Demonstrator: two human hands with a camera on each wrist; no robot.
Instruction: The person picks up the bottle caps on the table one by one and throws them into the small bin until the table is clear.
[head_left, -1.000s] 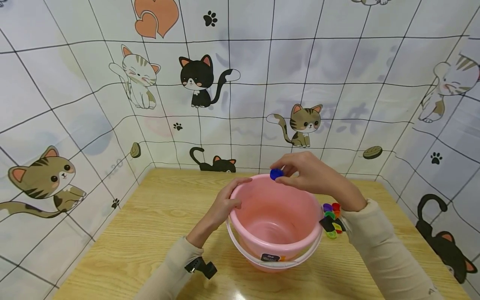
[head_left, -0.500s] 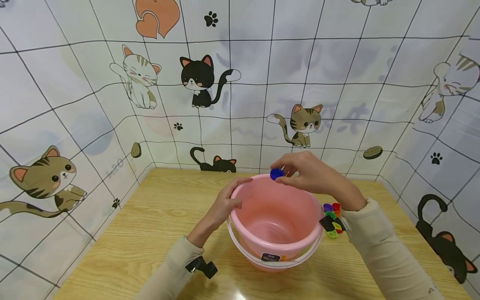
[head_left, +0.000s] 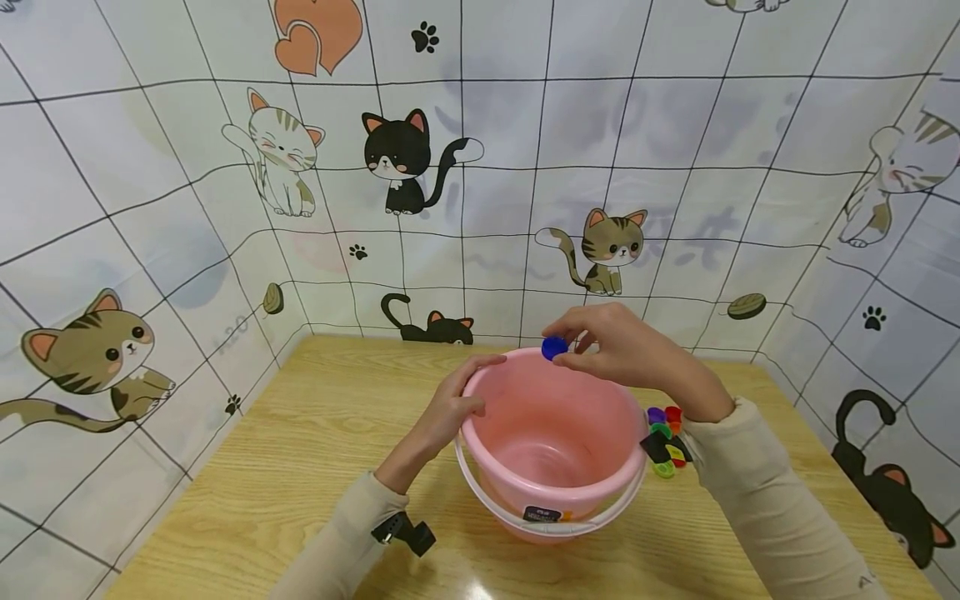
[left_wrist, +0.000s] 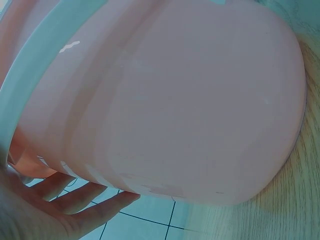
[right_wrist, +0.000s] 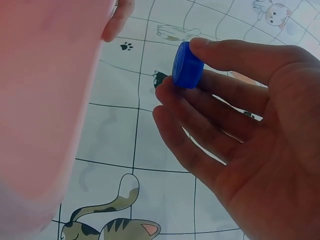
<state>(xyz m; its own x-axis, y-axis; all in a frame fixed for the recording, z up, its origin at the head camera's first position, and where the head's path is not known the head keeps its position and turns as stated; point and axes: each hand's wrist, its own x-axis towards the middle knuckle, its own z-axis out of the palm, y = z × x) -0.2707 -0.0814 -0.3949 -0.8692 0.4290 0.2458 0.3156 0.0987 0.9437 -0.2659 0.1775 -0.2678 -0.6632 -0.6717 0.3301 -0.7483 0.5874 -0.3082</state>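
A pink plastic bucket point(head_left: 558, 387) stands upright on the wooden table, with nothing visible inside it. My left hand point(head_left: 444, 417) grips its left rim, thumb on the inner side; in the left wrist view the fingers of this hand point(left_wrist: 65, 212) lie along the bucket's outer wall point(left_wrist: 195, 100). Above the far rim, my right hand point(head_left: 618, 352) pinches a blue bottle cap point(head_left: 554, 348). The right wrist view has that blue cap point(right_wrist: 188, 67) held between thumb and fingertips, beside the bucket wall point(right_wrist: 45, 100) and apart from it.
Several small coloured caps point(head_left: 672, 414), red, purple, green and orange, lie on the table point(head_left: 322, 417) right of the bucket, partly hidden by the right wrist's black camera strap point(head_left: 657, 448). The bucket's pale handle point(head_left: 551, 528) hangs down in front. A cat-print sheet point(head_left: 495, 208) encloses the table.
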